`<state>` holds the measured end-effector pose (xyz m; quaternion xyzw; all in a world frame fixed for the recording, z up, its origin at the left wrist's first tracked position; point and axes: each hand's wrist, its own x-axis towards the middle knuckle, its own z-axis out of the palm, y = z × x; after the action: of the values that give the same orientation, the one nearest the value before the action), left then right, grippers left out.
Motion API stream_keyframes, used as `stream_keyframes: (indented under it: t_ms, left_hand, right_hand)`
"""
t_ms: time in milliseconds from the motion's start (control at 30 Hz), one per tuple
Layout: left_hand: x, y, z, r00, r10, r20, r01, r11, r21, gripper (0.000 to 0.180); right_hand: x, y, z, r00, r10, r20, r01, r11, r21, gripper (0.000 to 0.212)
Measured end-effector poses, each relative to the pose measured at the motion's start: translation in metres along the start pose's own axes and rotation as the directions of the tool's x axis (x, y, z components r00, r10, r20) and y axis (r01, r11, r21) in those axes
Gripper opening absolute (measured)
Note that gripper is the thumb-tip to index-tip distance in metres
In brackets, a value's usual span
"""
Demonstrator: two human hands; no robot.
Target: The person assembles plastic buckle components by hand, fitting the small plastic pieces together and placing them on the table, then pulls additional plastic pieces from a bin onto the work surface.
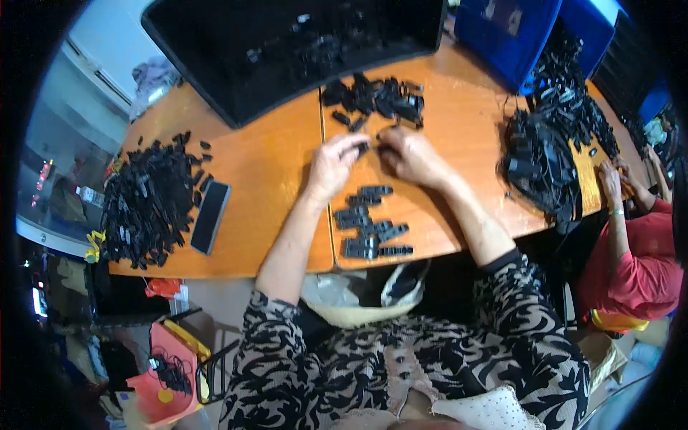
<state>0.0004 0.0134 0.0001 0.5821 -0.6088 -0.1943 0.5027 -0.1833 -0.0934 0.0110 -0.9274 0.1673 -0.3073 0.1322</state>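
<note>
My left hand (331, 168) pinches a small black plastic piece (362, 148) between thumb and fingers, just above the wooden table. Close by on its right, my right hand (414, 156) is closed, fingers curled toward the left one. Something dark shows at its fingertips, too small to name. Beyond both hands lies a loose heap of small black plastic parts (387, 97). Between my forearms, nearer the table's front edge, several black parts (362, 247) are laid out in a rough column.
A big pile of black pieces (147, 204) covers the table's left end, beside a dark phone-like slab (211, 217). A large black panel (287, 54) stands at the back. Blue bins (505, 36) and tangled black cables (537, 168) are right, near a co-worker in red (631, 258).
</note>
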Motion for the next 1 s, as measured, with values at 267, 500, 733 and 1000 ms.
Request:
stream_keyframes:
  t_ms: [267,500,733,1000]
  left_hand:
    - [0.004,-0.002,0.004,0.985,-0.160,-0.059,0.157,0.987,-0.045,0.019]
    - [-0.002,0.001,0.007,0.991,-0.122,-0.055,0.120,0.992,-0.041,0.017]
    - [-0.003,-0.003,0.006,0.998,-0.027,-0.056,0.026,1.000,-0.018,0.019]
    - [-0.004,-0.023,0.001,0.999,-0.050,-0.012,0.046,0.980,-0.194,0.020]
  right_hand:
    - [0.010,-0.002,-0.013,0.815,0.345,0.465,-0.579,0.517,0.631,0.019]
    - [0.007,-0.015,-0.019,0.777,0.400,0.486,-0.615,0.322,0.719,0.020]
    - [0.012,-0.013,-0.015,0.748,0.382,0.544,-0.663,0.373,0.650,0.026]
    - [0.015,-0.030,0.009,0.727,0.549,0.413,-0.672,0.443,0.594,0.024]
